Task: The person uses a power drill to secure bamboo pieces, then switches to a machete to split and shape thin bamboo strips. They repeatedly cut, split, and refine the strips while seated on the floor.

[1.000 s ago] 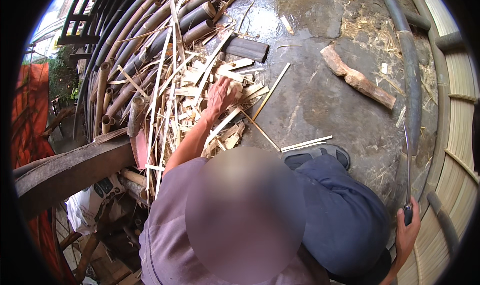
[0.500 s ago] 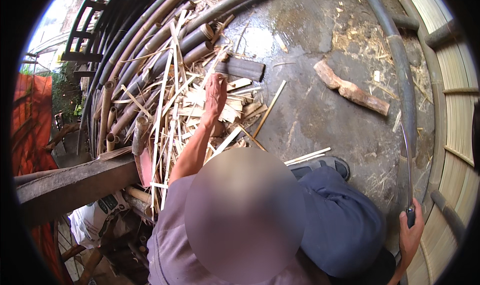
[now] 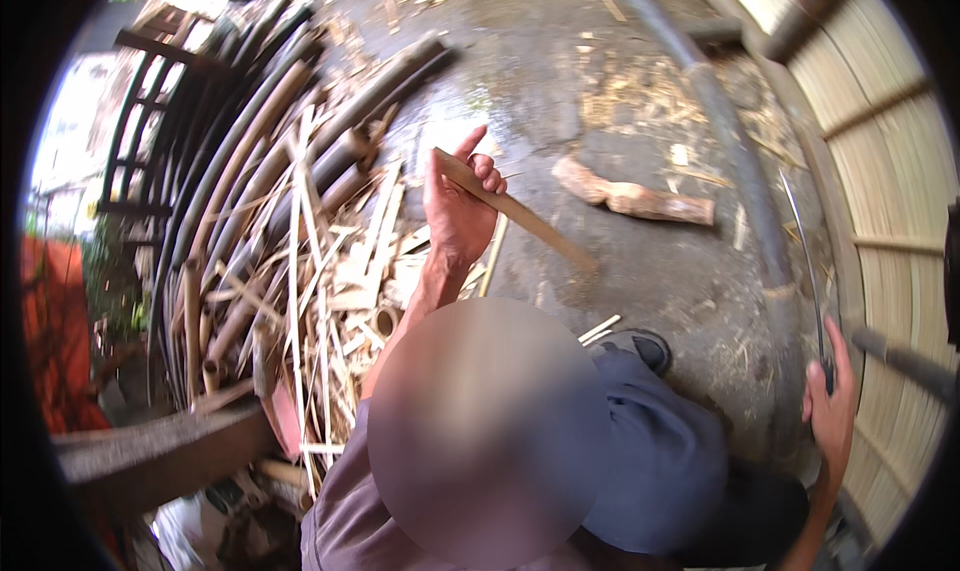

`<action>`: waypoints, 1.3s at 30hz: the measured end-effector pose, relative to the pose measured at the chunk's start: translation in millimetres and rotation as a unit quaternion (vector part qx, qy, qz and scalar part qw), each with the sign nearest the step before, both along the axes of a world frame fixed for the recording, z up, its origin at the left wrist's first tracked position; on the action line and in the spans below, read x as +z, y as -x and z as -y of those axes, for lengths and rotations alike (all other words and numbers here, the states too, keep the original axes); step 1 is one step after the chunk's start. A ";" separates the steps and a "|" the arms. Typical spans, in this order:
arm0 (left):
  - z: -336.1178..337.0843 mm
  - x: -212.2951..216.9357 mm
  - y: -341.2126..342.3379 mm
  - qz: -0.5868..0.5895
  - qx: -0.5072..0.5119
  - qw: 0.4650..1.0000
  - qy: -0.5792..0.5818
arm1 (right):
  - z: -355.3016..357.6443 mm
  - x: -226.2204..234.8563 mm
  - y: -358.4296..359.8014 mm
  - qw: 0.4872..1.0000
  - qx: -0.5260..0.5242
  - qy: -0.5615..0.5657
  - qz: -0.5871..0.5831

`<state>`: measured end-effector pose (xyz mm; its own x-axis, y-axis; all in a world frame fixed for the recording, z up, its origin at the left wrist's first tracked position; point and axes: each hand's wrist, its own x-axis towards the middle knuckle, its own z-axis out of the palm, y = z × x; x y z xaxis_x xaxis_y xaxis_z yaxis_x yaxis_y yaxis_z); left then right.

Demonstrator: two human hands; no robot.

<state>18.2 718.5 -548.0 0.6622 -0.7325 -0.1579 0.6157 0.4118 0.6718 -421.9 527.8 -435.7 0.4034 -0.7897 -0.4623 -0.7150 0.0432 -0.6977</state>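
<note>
the left hand (image 3: 458, 211) is closed around one end of a flat pale bamboo strip (image 3: 520, 214), lifted above the heap of split bamboo slats and poles (image 3: 300, 271). the right hand (image 3: 832, 403) is wrapped around the handle of a long thin dark blade (image 3: 803, 251), beside the woven bamboo wall (image 3: 890, 221). a rough wooden chunk (image 3: 635, 199) lies on the grey concrete floor (image 3: 560, 91).

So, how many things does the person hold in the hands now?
2. The left hand grips a split bamboo strip, lifted above the scrap pile. The right hand holds a long thin blade by its handle, near the slatted wall.
</note>
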 end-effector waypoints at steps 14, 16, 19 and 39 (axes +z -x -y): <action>178.8 -36.8 145.7 -0.130 -0.209 0.959 0.137 | -12.7 -43.8 2.8 0.943 -0.106 -0.015 0.314; 184.4 -47.0 159.6 -0.056 -0.216 0.970 0.095 | -17.6 -50.4 7.3 0.941 -0.096 -0.010 0.323; 188.7 -67.5 193.4 0.075 -0.220 0.973 0.004 | -22.4 -59.3 3.7 0.929 -0.113 -0.025 0.353; 173.4 -82.3 280.8 0.277 -0.264 0.924 0.002 | -26.5 -56.8 -17.3 0.900 -0.186 -0.231 0.319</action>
